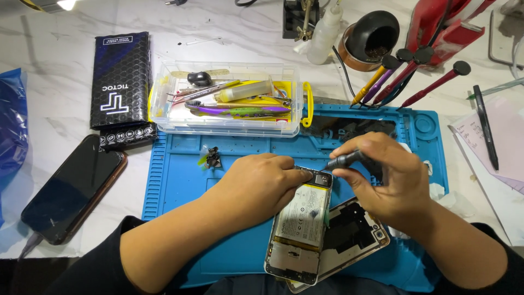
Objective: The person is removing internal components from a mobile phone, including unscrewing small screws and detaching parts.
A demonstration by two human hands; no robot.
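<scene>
An opened phone (299,229) lies back-up on the blue work mat (180,180), its white battery and circuit boards bare. My left hand (256,186) presses down on the phone's top left corner with its fingertips. My right hand (385,175) grips a dark grey screwdriver (344,160), whose tip touches the phone's top edge near the camera. The phone's removed back cover (355,232) lies inside-up under and to the right of the phone, partly beneath my right wrist.
A clear plastic box (226,99) of tools stands at the mat's far edge. Several screwdrivers (406,76) stand at the back right. A black phone (73,188) and a black package (121,87) lie left of the mat. A pen (486,125) rests on paper, right.
</scene>
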